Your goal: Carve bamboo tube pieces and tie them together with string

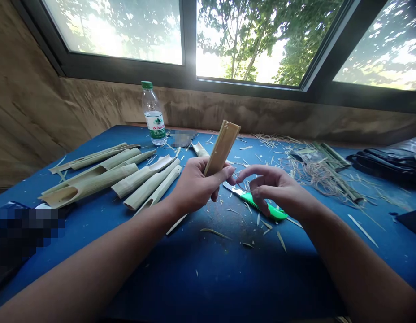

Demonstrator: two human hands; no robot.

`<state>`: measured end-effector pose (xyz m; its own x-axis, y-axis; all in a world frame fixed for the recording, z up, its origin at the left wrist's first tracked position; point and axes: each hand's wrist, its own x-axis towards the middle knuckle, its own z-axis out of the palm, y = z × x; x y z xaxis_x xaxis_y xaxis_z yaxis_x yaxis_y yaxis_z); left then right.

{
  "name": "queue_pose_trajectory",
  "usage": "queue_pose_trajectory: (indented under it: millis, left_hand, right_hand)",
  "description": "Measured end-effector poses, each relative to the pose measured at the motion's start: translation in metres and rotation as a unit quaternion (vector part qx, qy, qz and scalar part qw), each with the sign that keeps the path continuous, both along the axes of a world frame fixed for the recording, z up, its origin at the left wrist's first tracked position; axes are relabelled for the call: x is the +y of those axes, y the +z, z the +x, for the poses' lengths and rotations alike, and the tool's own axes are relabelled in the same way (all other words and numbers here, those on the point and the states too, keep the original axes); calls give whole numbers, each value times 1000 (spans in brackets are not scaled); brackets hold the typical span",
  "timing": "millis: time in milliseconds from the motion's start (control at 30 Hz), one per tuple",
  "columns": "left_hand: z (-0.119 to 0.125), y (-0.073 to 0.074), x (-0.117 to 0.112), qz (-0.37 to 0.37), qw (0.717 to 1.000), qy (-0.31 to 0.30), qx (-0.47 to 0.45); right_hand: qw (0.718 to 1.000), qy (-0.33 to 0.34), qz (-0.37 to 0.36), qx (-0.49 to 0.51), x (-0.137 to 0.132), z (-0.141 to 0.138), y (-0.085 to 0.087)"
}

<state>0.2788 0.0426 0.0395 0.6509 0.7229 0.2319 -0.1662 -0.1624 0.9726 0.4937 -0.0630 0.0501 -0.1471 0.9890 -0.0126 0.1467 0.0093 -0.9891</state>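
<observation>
My left hand [203, 181] is closed around a flat, split bamboo strip [223, 146], which tilts up and to the right. Its smooth inner face shows, while the lower end is hidden in my fist. Just to the right, my right hand [275, 186] hovers with the index finger reaching toward my left fingertips and the other fingers loosely bent. A thin strand seems to run by the index fingertip, too fine to make out. Below that hand a utility knife [248, 199] with a green handle lies on the table, blade out toward the left, partly covered by my fingers.
Several split bamboo pieces [93, 184] lie on the left of the blue table [201, 278]. A water bottle [154, 114] stands behind them. At right are a tangle of fibres [315, 175], bamboo lengths [342, 184] and a black bag [386, 166]. Shavings are scattered about.
</observation>
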Motion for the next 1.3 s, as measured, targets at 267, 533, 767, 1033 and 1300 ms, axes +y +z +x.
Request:
queue_pose_trajectory:
  millis: [267,533,767,1033,1300]
  left_hand:
    - [0,0,-2,-3,1000,-15,6]
    - [-1,0,-4,-13,999,-49,-3]
    - [0,2,-4,-13,999,-36,0]
    - [0,0,0,1,1000,-9,-18]
    - [0,-1,1,17,1000,24,-12]
  right_hand:
    - [999,-12,-1,31,0,3,-5]
    - [999,28,-36,-5,1,1,-7]
    - [999,30,-42,-1,2,-2,-7]
    - [1000,-15,-27,-7,5,-4,-8]
    - [999,-34,21,-5,6,0,-8]
